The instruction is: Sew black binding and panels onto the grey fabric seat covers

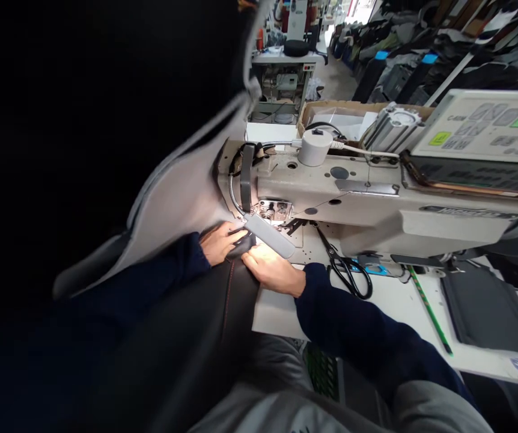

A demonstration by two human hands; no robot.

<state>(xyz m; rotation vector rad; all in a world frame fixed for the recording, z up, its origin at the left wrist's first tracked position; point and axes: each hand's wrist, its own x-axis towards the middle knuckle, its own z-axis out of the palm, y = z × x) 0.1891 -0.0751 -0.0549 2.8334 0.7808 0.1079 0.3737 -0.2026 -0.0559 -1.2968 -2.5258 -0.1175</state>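
A large black piece of material (241, 294) with a red stitch line hangs over the front edge of the table, its pale-backed part rising at the left. Both hands are at its upper end, beside the needle area of a sewing machine (313, 186). My left hand (221, 242) has its fingers closed on the black material. Just to the right, my right hand (273, 267) pinches the same material at its edge. A grey lamp (269, 236) lights this spot and hides part of the needle area.
Black-handled scissors (344, 264) lie right of my right hand. Farther right are a green pencil (429, 310) and a dark flat piece (491, 307). A control panel (488, 126) tops the machine, with a cardboard box (353, 111) behind it.
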